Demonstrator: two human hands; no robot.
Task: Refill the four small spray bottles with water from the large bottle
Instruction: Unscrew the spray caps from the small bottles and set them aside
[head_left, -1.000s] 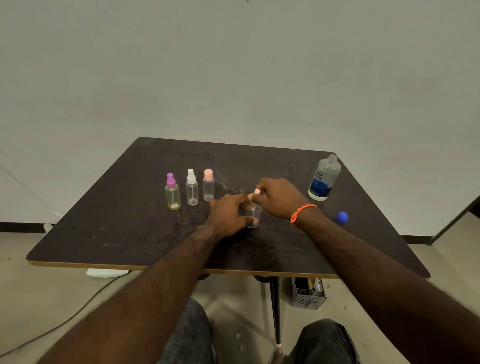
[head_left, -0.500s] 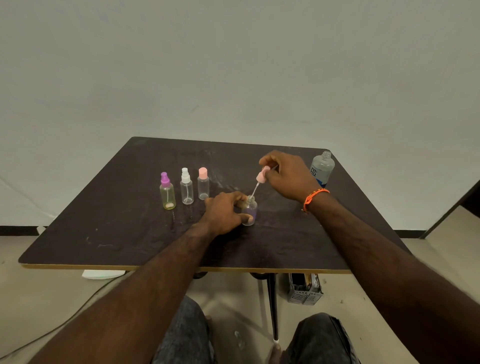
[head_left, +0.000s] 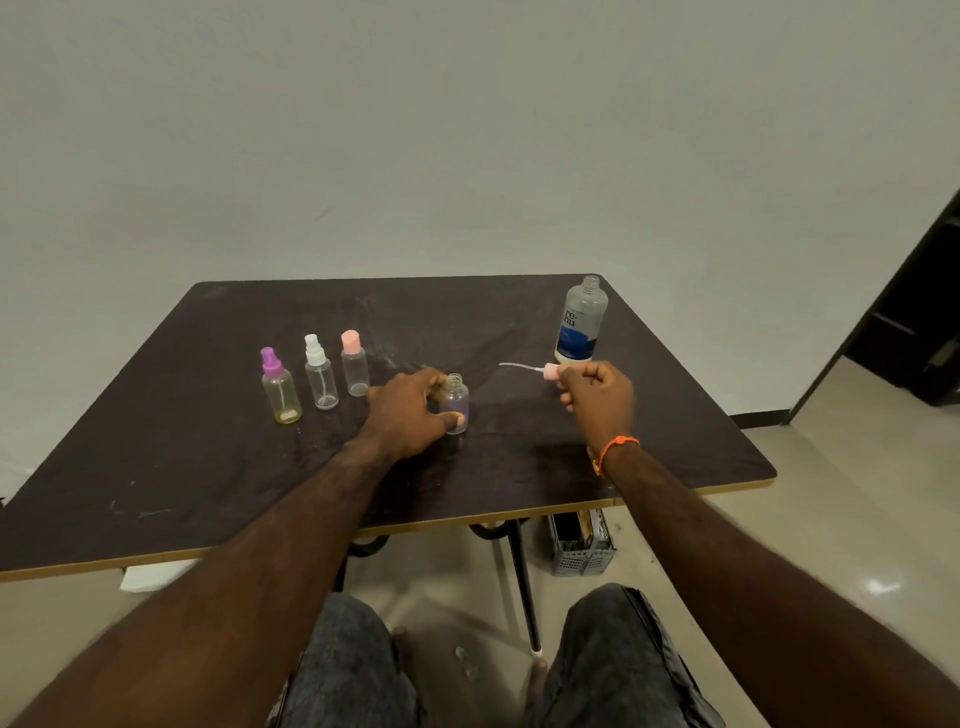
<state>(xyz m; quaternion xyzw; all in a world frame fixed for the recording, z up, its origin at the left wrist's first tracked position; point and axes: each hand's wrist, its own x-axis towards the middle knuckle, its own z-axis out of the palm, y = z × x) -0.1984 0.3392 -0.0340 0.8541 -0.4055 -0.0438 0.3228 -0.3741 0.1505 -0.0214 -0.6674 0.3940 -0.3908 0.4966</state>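
Left hand (head_left: 410, 415) grips opened bottle (head_left: 457, 408); right hand (head_left: 597, 392) holds its sprayer (head_left: 550, 371). Left of it, three bottles (head_left: 321, 382) capped. Nothing visibly filled yet.

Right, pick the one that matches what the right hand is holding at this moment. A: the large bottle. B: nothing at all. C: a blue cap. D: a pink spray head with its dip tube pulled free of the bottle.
D: the right hand grips the pink spray head, its thin tube sticking out to the left in the air, while the left hand steadies the opened small bottle on the table.
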